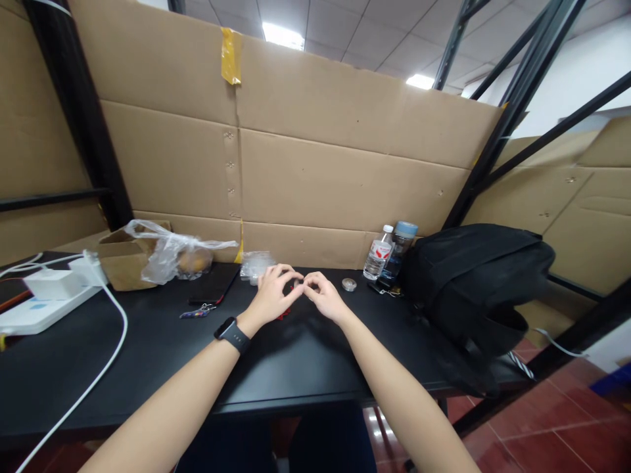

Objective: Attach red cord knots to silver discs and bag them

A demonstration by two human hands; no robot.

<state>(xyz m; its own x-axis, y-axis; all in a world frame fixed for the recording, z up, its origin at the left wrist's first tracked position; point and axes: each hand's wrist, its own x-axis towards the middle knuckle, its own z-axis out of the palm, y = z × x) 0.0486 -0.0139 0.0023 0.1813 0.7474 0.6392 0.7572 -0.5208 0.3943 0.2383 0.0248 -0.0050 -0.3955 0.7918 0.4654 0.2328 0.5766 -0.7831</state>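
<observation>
My left hand (277,293), with a dark watch (233,334) on the wrist, is raised just over the black table. Its thumb and fingers curl into a pinch. My right hand (325,297) meets it, thumb and index finger pressed together at the left fingertips. Whatever they pinch is too small to make out. Bits of something thin and red (284,315) show beside and below the left thumb. Behind the left hand lie clear plastic bags (256,265). A small round container (349,284) sits to the right of my right hand.
A black backpack (473,289) and two bottles, one clear (378,253) and one blue-capped (400,249), stand right. At left are a power strip (49,309) with a white cable, a cardboard box (125,259), a plastic bag (170,256), a dark tablet-like slab (215,284) and a keychain (198,312).
</observation>
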